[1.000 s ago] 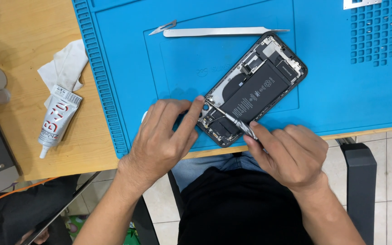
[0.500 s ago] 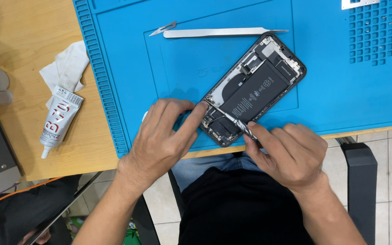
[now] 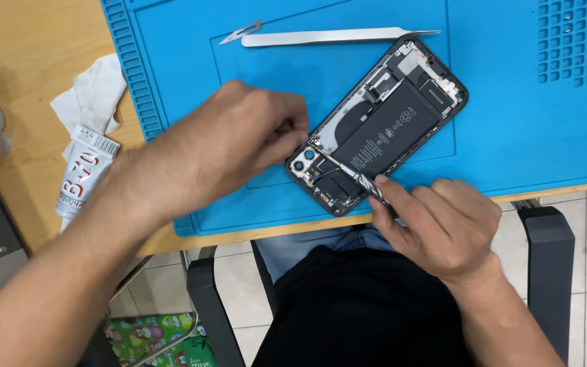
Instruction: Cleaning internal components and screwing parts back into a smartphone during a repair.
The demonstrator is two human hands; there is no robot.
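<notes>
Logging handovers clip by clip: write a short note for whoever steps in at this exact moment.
Left hand: fingertips steady the opened phone at its camera end.
Right hand: grips a thin screwdriver, tip inside the phone near the cameras.
Phone lies diagonally on the blue mat, internals and battery exposed.
Tweezers and a blade rest on the mat above the phone; glue tube and cloth lie left, on the wooden table.
Done: phone opened. Left: work at the camera end, closing.

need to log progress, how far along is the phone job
Done: the phone lies open on the blue mat, screen off, battery and boards exposed. In hand: the right hand works a thin screwdriver at the camera end while the left hand steadies that corner. Left: the phone is not yet closed up; tweezers and glue tube lie unused.
</notes>
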